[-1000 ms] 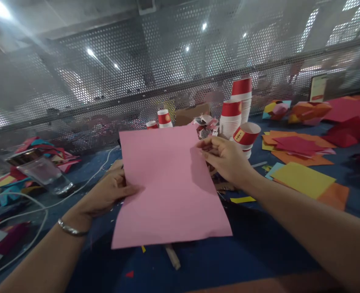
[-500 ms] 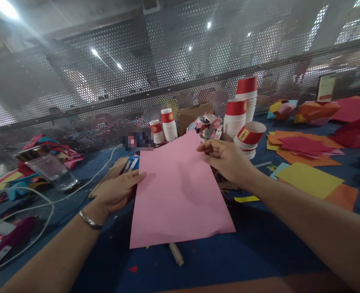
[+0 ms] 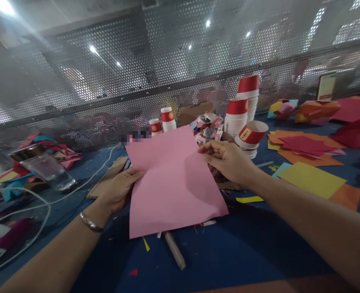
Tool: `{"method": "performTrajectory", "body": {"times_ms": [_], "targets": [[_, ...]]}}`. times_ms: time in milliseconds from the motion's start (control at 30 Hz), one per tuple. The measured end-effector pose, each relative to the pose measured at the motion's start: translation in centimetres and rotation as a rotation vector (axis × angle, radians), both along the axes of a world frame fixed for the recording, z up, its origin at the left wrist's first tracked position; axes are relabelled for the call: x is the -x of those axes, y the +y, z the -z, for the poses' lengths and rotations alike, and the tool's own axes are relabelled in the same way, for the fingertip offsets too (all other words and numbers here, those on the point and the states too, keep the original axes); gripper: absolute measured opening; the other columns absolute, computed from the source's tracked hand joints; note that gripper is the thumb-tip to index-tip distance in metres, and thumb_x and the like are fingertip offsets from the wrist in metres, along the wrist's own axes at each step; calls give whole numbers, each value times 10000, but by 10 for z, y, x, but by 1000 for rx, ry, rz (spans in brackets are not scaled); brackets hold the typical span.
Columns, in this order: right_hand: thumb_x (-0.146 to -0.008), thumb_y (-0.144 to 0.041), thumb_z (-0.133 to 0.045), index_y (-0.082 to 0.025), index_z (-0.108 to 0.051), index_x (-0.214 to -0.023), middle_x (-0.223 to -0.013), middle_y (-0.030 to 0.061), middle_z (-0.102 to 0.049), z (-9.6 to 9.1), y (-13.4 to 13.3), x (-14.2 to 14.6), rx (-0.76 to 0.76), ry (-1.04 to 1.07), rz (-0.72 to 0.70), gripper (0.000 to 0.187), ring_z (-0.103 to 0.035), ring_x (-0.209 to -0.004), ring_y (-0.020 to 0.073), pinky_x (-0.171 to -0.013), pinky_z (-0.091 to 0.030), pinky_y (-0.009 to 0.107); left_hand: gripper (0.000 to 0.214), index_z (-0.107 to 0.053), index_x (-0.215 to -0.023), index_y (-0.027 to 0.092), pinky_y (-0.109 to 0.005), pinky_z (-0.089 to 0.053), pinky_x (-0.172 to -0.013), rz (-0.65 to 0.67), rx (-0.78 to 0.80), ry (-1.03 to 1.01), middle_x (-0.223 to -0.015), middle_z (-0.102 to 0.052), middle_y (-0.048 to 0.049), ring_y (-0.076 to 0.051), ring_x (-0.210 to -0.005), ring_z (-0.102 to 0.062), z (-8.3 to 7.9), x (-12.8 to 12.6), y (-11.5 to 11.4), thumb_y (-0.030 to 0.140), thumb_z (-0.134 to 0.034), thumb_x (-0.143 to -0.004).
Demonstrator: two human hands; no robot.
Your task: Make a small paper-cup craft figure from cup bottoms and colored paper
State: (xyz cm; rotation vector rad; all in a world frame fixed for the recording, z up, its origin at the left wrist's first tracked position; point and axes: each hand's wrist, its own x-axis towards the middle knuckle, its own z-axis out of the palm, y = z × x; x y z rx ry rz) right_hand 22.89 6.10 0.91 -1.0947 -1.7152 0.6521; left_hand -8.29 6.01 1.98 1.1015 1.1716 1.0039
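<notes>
My left hand (image 3: 117,189) pinches the left edge of a pink rectangular paper sheet (image 3: 170,183), thumb on top; my right hand (image 3: 229,160) pinches its right edge, holding it over the dark blue tabletop (image 3: 235,252). The sheet bows, so pushing my hands together could crease it. Pressing down could dent it on the round beige stick (image 3: 175,250) jutting from under its near edge. Beyond its right edge, swinging my right knuckles outward might topple the leaning red-and-white paper cups (image 3: 253,132).
</notes>
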Motion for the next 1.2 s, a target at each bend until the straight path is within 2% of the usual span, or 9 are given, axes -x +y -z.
{"method": "performTrajectory", "body": {"times_ms": [233,467,533,667,767,900,1033,1100,1200], "targets": [[-890,-268,-596,-177,-672,-983,-869,64,-738,-1,-1,-1,11,-32,-16,150,-678,-715,184,-604,-553,321,271,-770,-1005,151,-282,-606,-690,-52,-56,-11,-976,-810,-83,-187,-761,-742,-5,-4,-3,212,-822,-746],[-860,-252,-652,-181,-700,-965,-977,73,-755,-4,-3,1,0,-70,-56,136,-693,-871,203,-782,-558,353,203,-752,-928,154,-252,-582,-615,-199,-185,-61,-820,-795,-32,-160,-655,-708,-6,-5,4,190,-806,-736],[-864,-252,-649,-179,-703,-967,-961,73,-751,-4,-5,2,14,-81,-81,137,-692,-831,195,-750,-557,342,199,-746,-941,159,-251,-584,-648,-247,-236,-77,-850,-794,-27,-153,-683,-706,-5,-3,7,165,-788,-747],[-903,-297,-629,-182,-683,-1050,-881,50,-722,-8,-17,6,28,-94,-94,195,-642,-616,146,-580,-517,296,137,-731,-935,200,-237,-577,-724,-389,-395,-101,-848,-774,22,-127,-729,-683,-6,5,13,152,-731,-807],[-920,-305,-628,-199,-689,-1072,-833,23,-703,-11,-36,18,-101,-193,-87,194,-621,-628,133,-581,-469,260,121,-722,-960,214,-252,-569,-768,-485,-520,-113,-881,-766,49,-118,-744,-661,-9,14,17,169,-695,-851],[-940,-326,-629,-188,-695,-1079,-756,-1,-693,-7,-68,43,-149,-401,-343,207,-609,-638,131,-587,-420,245,122,-703,-961,187,-241,-548,-825,-582,-619,-131,-945,-768,49,-109,-818,-654,-11,21,21,136,-685,-851],[-959,-407,-613,-165,-665,-1196,-1007,68,-739,3,-93,65,-182,-639,-612,343,-666,-833,195,-689,-453,292,134,-701,-964,172,-287,-549,-874,-588,-644,-133,-978,-775,13,-138,-879,-678,-11,17,20,122,-684,-841],[-966,-342,-579,-156,-668,-1162,-1045,81,-728,5,-98,71,-171,-742,-655,284,-660,-838,201,-677,-446,299,146,-706,-978,171,-302,-548,-898,-573,-659,-128,-1024,-777,1,-157,-929,-690,-12,15,19,131,-692,-838],[-945,-242,-535,-162,-672,-1078,-1003,73,-709,5,-97,71,-168,-844,-614,207,-634,-777,189,-627,-409,298,174,-710,-997,179,-324,-563,-902,-557,-665,-120,-1045,-785,-4,-188,-983,-701,-14,14,18,139,-699,-829]]}}
